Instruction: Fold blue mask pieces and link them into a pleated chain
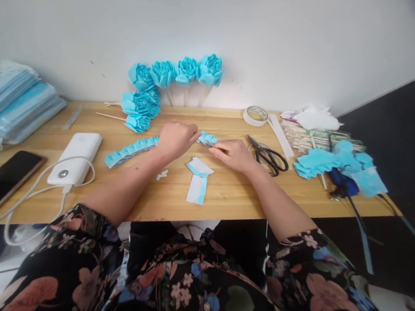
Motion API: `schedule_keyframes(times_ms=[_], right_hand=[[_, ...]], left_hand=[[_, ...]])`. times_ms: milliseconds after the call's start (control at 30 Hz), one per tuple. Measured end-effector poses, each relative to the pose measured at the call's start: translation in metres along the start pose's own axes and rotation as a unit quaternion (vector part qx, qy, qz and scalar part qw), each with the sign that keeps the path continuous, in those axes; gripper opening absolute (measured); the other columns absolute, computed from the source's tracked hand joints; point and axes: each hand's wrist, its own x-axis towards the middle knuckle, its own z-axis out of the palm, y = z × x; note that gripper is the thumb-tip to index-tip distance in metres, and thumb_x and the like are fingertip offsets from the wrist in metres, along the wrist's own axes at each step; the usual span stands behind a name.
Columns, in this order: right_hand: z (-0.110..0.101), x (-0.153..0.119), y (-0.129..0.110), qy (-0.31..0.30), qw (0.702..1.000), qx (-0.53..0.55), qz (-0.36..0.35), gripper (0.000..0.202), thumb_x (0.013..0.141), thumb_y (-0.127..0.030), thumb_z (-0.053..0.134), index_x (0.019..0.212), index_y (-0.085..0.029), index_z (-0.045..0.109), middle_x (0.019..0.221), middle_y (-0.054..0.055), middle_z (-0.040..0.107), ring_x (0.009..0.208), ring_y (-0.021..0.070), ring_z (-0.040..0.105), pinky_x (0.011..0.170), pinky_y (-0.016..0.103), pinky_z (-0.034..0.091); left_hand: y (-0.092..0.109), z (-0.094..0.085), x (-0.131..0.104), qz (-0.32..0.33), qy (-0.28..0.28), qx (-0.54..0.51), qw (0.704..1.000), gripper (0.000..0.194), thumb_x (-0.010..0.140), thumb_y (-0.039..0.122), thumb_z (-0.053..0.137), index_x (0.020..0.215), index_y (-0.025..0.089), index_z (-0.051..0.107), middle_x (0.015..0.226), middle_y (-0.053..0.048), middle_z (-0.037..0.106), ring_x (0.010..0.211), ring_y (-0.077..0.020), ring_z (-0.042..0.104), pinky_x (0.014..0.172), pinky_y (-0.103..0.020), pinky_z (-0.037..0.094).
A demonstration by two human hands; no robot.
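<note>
A long pleated blue strip [131,151] lies on the wooden table, its right end hidden behind my left hand [177,138]. Between my two hands shows a short folded blue piece [207,138]. My left hand is closed, its fingertips at the left end of that piece. The closed fingers of my right hand [232,154] are at its right end. Below them lie two white-and-blue cut pieces [197,189] and some tiny white scraps [162,175]. Black scissors [270,157] rest right of my right hand.
Blue flowers on sticks [187,71] stand and lie at the back. A tape roll [256,115], wooden sticks [298,137] and blue petals [316,163] are to the right. Leftward are a white power bank [78,156] with a cable, a phone [4,186] and stacked masks [19,103].
</note>
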Motion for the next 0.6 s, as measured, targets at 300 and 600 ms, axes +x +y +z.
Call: schedule_keyframes(times_ms=[300, 600], right_hand=[[0.018, 0.009, -0.008, -0.072, 0.991, -0.026, -0.11, 0.03, 0.098, -0.029, 0.053, 0.123, -0.023, 0.068, 0.111, 0.007, 0.073, 0.1, 0.0213, 0.065, 0.084, 0.034, 0.049], [0.017, 0.015, -0.015, -0.058, 0.992, 0.006, -0.108, 0.015, 0.091, -0.022, 0.053, 0.091, -0.022, 0.069, 0.099, 0.007, 0.072, 0.096, 0.0228, 0.063, 0.085, 0.036, 0.048]], left_hand=[[-0.001, -0.003, -0.001, -0.015, -0.027, -0.012, 0.999, 0.039, 0.099, 0.035, 0.041, 0.1, 0.016, 0.075, 0.092, -0.016, 0.076, 0.088, -0.0284, 0.069, 0.07, -0.033, 0.039], [-0.007, 0.001, 0.004, 0.029, -0.021, -0.347, 0.937, 0.04, 0.095, 0.04, 0.044, 0.083, 0.013, 0.072, 0.082, -0.008, 0.071, 0.079, -0.0198, 0.063, 0.071, -0.028, 0.041]])
